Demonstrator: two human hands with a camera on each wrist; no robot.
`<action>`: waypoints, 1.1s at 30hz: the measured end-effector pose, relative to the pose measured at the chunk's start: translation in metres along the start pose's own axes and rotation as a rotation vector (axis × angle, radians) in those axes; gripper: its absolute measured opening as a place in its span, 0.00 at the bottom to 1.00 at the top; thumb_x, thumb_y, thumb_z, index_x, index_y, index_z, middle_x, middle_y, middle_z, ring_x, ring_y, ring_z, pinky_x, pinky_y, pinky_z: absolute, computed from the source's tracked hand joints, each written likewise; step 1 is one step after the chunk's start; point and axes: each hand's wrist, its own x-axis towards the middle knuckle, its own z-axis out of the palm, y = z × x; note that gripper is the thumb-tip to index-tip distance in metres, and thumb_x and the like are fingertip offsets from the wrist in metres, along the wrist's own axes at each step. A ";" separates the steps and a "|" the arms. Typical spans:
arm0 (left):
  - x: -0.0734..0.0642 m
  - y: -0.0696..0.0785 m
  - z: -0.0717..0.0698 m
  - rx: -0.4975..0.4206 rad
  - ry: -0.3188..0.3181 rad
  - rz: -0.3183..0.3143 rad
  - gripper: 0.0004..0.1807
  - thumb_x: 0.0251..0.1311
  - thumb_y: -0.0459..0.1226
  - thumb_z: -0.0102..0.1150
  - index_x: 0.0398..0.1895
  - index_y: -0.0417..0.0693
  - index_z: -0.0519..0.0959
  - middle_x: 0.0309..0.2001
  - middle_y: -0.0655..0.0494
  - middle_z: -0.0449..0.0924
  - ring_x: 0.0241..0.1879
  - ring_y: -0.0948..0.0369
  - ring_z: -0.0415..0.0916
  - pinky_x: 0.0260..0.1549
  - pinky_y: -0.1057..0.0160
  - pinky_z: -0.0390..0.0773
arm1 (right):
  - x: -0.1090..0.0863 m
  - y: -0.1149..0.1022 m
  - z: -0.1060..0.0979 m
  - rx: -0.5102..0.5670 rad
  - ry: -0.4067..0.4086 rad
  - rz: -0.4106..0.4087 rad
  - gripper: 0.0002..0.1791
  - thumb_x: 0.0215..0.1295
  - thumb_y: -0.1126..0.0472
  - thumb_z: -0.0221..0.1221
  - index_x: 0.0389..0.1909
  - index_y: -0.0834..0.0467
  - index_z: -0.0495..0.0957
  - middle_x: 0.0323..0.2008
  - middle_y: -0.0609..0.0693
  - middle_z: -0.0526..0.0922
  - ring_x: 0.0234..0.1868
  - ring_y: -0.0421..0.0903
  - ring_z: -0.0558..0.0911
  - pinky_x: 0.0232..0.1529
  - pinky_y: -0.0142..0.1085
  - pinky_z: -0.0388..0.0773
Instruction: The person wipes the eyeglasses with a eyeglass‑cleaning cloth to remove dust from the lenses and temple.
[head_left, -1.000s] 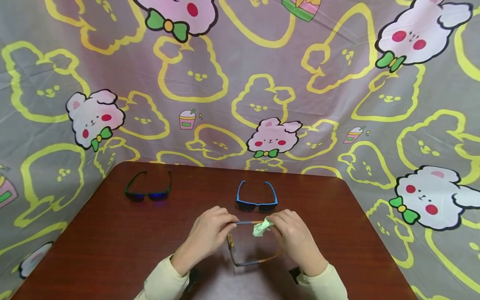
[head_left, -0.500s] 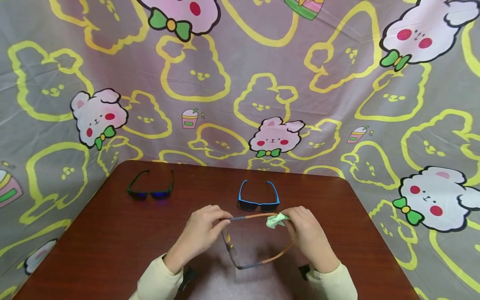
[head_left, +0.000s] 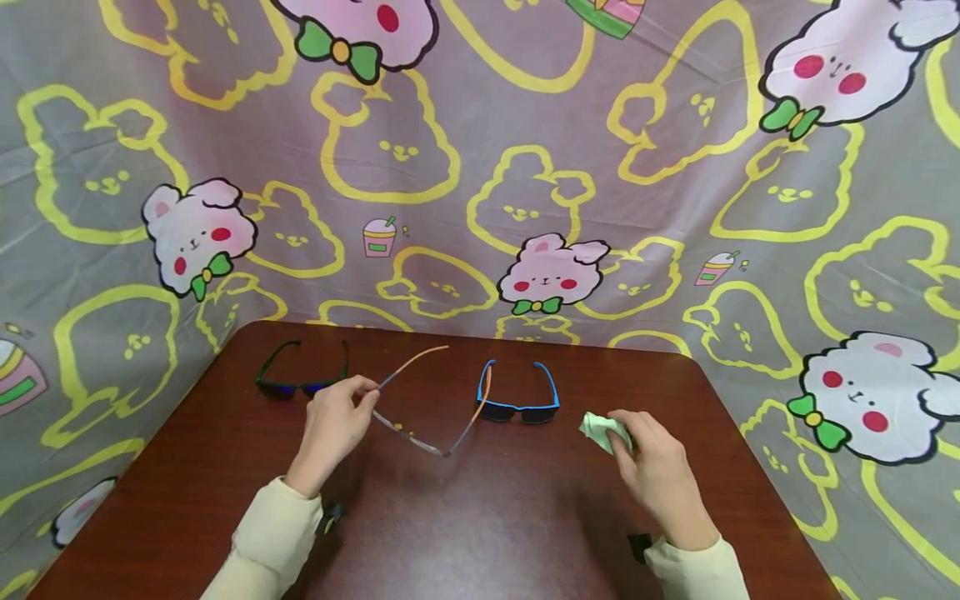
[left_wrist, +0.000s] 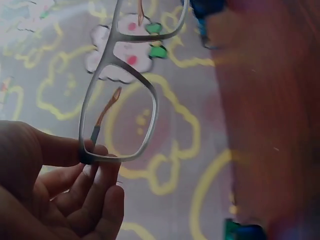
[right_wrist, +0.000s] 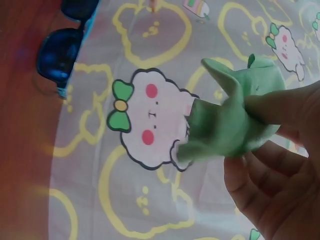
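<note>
The left hand (head_left: 330, 433) pinches glasses (left_wrist: 110, 53) by one corner; the right hand (head_left: 662, 473), nearer the right edge of the desk (head_left: 465, 525), pinches a crumpled green cloth (head_left: 602, 428).

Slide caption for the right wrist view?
Right hand pinches a green cloth before a cartoon-print curtain, blue-framed sunglasses at upper left.

No lettering, brand, number or sign can be read — not one label; not one legible mark.
</note>
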 end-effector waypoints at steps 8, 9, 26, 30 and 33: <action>0.013 -0.032 0.013 0.025 0.022 -0.119 0.07 0.58 0.35 0.58 0.33 0.39 0.83 0.27 0.50 0.83 0.29 0.51 0.79 0.35 0.47 0.72 | -0.005 -0.001 0.003 -0.023 -0.068 0.062 0.14 0.45 0.68 0.69 0.23 0.53 0.72 0.25 0.41 0.69 0.25 0.36 0.67 0.22 0.32 0.67; 0.015 -0.036 0.015 0.029 0.025 -0.128 0.07 0.58 0.34 0.58 0.33 0.39 0.83 0.27 0.50 0.83 0.30 0.51 0.79 0.35 0.47 0.72 | -0.005 -0.001 0.003 -0.027 -0.063 0.050 0.14 0.45 0.68 0.69 0.22 0.53 0.72 0.25 0.41 0.69 0.25 0.37 0.66 0.22 0.32 0.66; 0.030 -0.064 0.036 0.097 -0.016 -0.267 0.10 0.55 0.37 0.59 0.29 0.39 0.84 0.30 0.43 0.83 0.35 0.40 0.77 0.38 0.43 0.71 | -0.007 -0.003 0.011 0.071 -0.222 0.082 0.26 0.48 0.61 0.71 0.15 0.43 0.60 0.14 0.30 0.52 0.15 0.29 0.55 0.16 0.24 0.53; 0.033 -0.065 0.039 0.136 -0.053 -0.334 0.10 0.57 0.40 0.59 0.31 0.42 0.85 0.32 0.43 0.83 0.32 0.43 0.78 0.27 0.46 0.75 | -0.010 -0.003 0.014 0.095 -0.247 0.108 0.25 0.49 0.60 0.70 0.15 0.42 0.60 0.14 0.30 0.53 0.15 0.29 0.55 0.16 0.24 0.53; 0.035 -0.067 0.041 0.160 -0.061 -0.350 0.09 0.56 0.40 0.59 0.28 0.45 0.84 0.32 0.43 0.82 0.30 0.45 0.78 0.22 0.48 0.75 | -0.011 -0.003 0.016 0.106 -0.261 0.119 0.25 0.50 0.60 0.70 0.15 0.42 0.60 0.14 0.31 0.53 0.16 0.28 0.55 0.16 0.25 0.54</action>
